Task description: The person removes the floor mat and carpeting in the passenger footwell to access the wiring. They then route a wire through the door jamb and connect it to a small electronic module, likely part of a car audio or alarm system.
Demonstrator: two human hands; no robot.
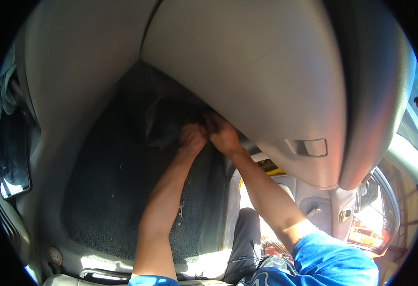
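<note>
Large, curved grey dashboard (247, 66) across the upper right, above the footwell: presumably rigid moulded plastic, fixed, smooth and slightly slippery; grip at the lower edge, not on the broad face. Beneath, dark floor carpet (123, 190), fibrous in look: likely soft and pliable, with good friction; lift by the border. At the shaded front end of the footwell, dark piece (160, 121), blurred, exact kind unclear, with a faint pale edge: judged light, thin and flexible; take hold along the edge, avoiding sharp creases.

Location of dark piece: just left of the left hand (193, 137) and slightly beyond, on the side away from the right hand (224, 136); contact not verifiable. Dashboard's lower edge: just beside the right hand.

Left hand: fingers curled well inward, near to a fist. Right hand: next to the left, fingers bent, tips lost in shadow. Impossible to tell for either hand the exact finger gap or any object held.

Smallest: pale debris (181, 209) on the carpet, behind the hands.
</note>
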